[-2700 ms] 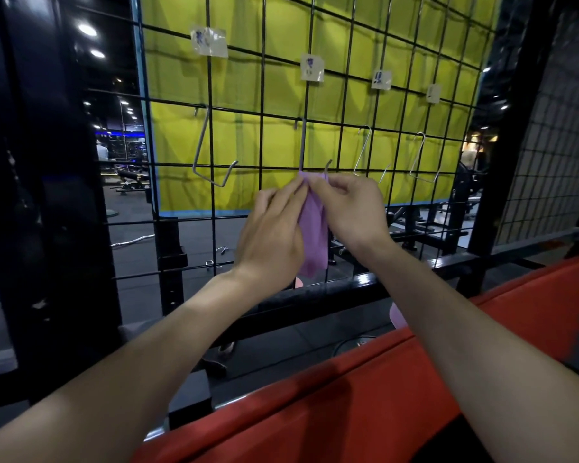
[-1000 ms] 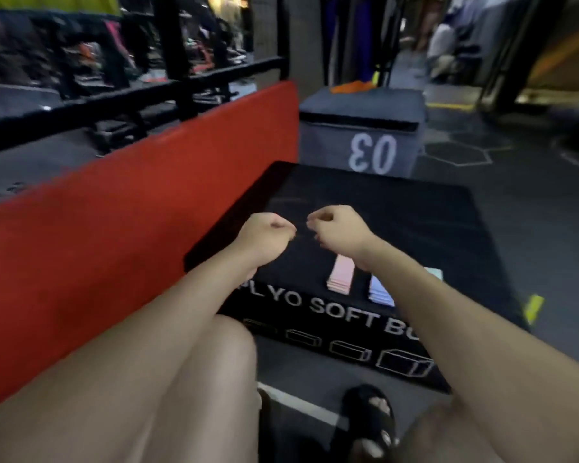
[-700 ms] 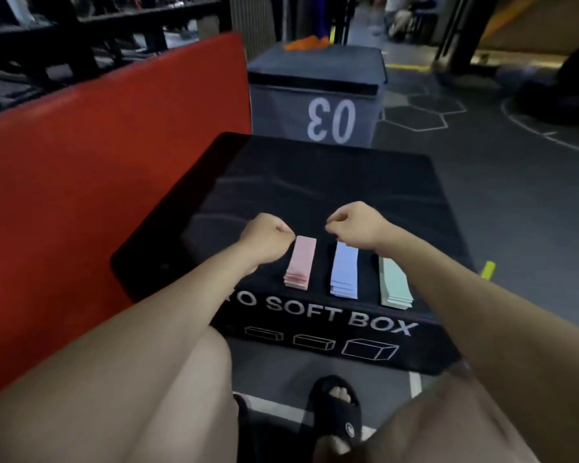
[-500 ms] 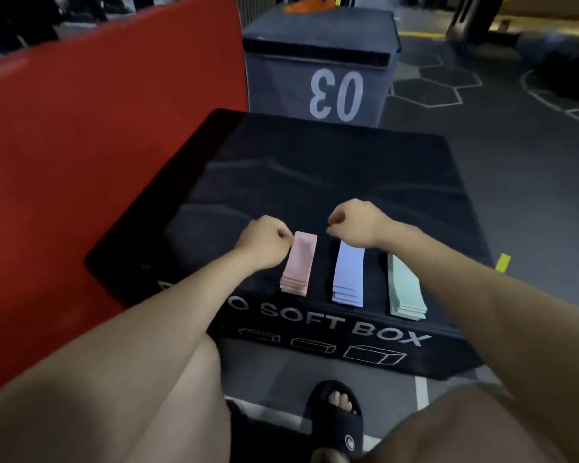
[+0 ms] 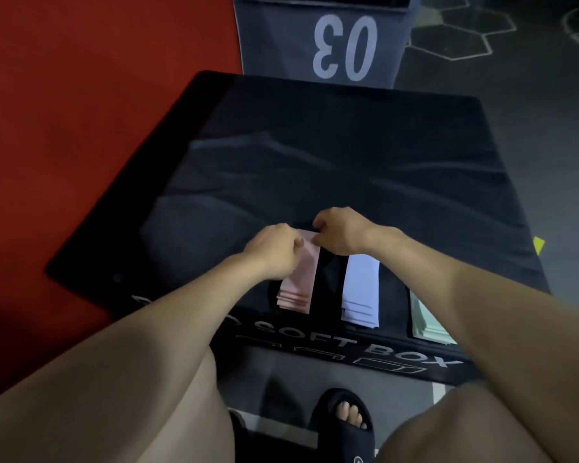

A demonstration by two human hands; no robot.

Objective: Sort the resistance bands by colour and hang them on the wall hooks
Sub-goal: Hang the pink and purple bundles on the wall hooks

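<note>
Since three sorted piles lie along the 6 o'clock edge of the black plyo soft box (image 5: 348, 155), the sorting looks finished, while the hanging of these colours is, by my judgement, yet to be done; no hooks are in view here. The pink stack of resistance bands (image 5: 300, 282) sits at about 7 o'clock from the box's centre, the lilac-blue stack (image 5: 361, 292) just to its 3 o'clock side with a dark gap between them, and the pale green stack (image 5: 428, 325) farther toward 4 o'clock, partly hidden by the right forearm.

Both hands meet at the far, 12 o'clock end of the pink stack. The left hand (image 5: 273, 248) has its fingers curled, thumb and forefinger closing on the left corner of the top band. The right hand (image 5: 340, 230) is curled likewise, its fingertips pinching the right corner of the same end. How many layers each pinch takes cannot be told. The rest of the pink stack runs back toward 6 o'clock from the fingers, lying flat. A grey box marked 03 (image 5: 328, 45) stands beyond at 12 o'clock, a red padded surface (image 5: 97, 111) at 9 o'clock.
</note>
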